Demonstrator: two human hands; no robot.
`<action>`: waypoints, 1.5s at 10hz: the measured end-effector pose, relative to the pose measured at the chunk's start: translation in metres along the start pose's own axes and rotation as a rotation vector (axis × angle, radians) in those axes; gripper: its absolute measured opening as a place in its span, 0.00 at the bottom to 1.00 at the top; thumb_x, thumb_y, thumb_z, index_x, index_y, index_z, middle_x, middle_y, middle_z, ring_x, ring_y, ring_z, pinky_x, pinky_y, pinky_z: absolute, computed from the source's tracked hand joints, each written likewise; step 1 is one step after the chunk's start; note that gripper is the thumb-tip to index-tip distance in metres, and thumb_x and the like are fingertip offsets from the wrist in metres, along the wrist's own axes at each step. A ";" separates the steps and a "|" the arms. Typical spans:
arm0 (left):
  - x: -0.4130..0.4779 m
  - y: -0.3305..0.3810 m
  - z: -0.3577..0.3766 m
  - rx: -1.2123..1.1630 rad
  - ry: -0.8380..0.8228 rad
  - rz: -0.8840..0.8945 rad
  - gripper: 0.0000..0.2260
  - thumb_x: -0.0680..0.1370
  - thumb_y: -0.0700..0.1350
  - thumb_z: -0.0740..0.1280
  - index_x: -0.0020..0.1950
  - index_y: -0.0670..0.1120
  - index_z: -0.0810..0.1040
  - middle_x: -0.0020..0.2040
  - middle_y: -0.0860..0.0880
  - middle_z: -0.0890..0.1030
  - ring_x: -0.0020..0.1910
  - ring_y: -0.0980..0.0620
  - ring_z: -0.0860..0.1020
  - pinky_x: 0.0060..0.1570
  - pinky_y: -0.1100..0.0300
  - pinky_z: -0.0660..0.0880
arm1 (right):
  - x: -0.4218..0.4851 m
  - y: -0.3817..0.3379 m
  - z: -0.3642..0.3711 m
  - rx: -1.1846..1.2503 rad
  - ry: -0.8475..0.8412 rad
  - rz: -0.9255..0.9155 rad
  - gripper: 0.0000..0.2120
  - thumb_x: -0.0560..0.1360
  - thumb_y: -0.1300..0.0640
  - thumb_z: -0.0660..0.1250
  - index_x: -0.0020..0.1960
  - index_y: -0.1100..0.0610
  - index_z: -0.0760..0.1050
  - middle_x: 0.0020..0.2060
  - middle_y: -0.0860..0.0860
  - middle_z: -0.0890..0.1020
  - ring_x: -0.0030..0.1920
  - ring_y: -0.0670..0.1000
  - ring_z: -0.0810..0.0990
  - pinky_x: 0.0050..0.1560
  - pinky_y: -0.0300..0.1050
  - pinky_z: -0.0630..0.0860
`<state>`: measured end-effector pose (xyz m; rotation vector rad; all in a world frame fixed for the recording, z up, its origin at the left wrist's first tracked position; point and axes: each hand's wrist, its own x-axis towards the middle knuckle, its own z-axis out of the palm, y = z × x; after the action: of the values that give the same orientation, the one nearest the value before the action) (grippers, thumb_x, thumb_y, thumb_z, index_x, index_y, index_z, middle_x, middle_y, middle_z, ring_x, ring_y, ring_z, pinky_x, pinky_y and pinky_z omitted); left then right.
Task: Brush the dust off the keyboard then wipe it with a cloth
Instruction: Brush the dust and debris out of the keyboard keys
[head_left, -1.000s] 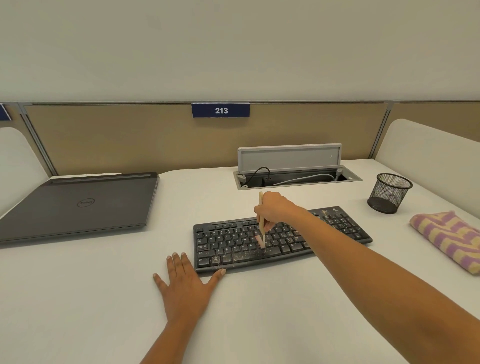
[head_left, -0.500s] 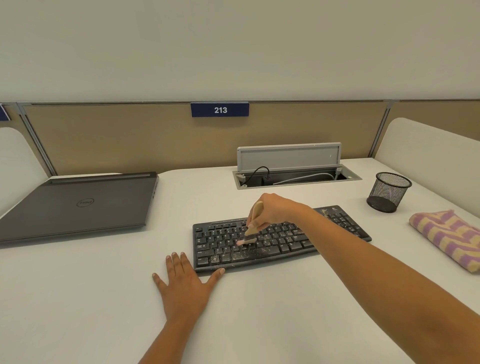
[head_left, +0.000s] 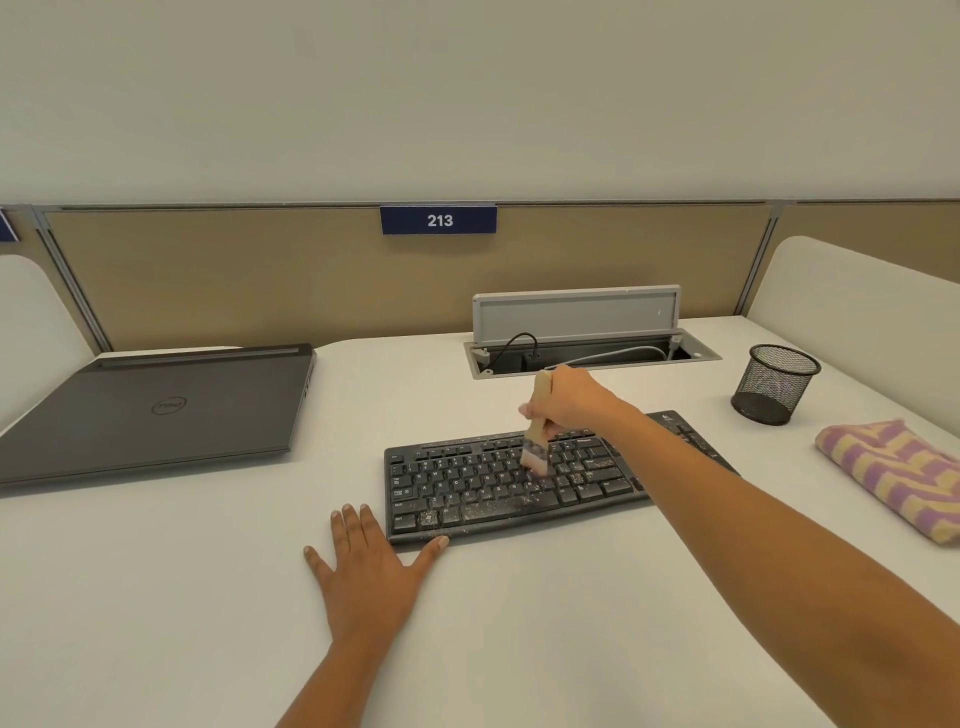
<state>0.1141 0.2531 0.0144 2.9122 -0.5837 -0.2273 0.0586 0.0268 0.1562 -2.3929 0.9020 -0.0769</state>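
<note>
On the white desk (head_left: 208, 597), a black keyboard (head_left: 467, 491) lay in the middle, its lower rows speckled with pale dust. The right hand (head_left: 576, 402) reached over it, fingers curled around the wooden handle of a small brush (head_left: 537, 431) held nearly upright, its bristles touching the keys in the upper middle of the board. The left hand (head_left: 371, 566) lay flat on the desk with fingers straight and spread, grasping nothing, its thumb tip against the keyboard's near left corner. A folded cloth (head_left: 898, 473), striped purple and yellow, sat well apart to the right, untouched. A closed dark laptop (head_left: 156, 410) rested at far left, a black mesh cup (head_left: 774, 384) stood beyond the cloth, and an open cable hatch (head_left: 592, 358) sat behind the keyboard.
</note>
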 end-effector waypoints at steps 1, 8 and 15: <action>0.000 0.000 0.000 0.008 -0.003 -0.004 0.67 0.47 0.75 0.17 0.78 0.42 0.45 0.79 0.45 0.47 0.77 0.49 0.43 0.72 0.40 0.44 | 0.001 -0.001 0.009 0.119 0.135 0.018 0.15 0.79 0.54 0.60 0.55 0.65 0.77 0.50 0.60 0.82 0.43 0.53 0.79 0.49 0.48 0.77; 0.000 0.000 -0.001 0.001 -0.007 -0.005 0.67 0.47 0.75 0.16 0.78 0.42 0.45 0.79 0.45 0.47 0.77 0.49 0.43 0.72 0.41 0.44 | -0.004 -0.018 0.017 0.022 0.081 -0.027 0.15 0.80 0.57 0.56 0.55 0.67 0.75 0.47 0.60 0.81 0.45 0.57 0.81 0.51 0.48 0.77; 0.001 0.001 0.000 -0.014 -0.010 -0.004 0.67 0.47 0.76 0.17 0.78 0.42 0.45 0.79 0.45 0.47 0.77 0.49 0.42 0.72 0.40 0.43 | -0.003 -0.006 0.019 0.115 0.087 -0.009 0.16 0.80 0.57 0.56 0.53 0.69 0.76 0.47 0.63 0.82 0.42 0.57 0.81 0.53 0.53 0.79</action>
<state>0.1146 0.2522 0.0146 2.9003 -0.5751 -0.2453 0.0640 0.0416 0.1442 -2.3023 0.9015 -0.2319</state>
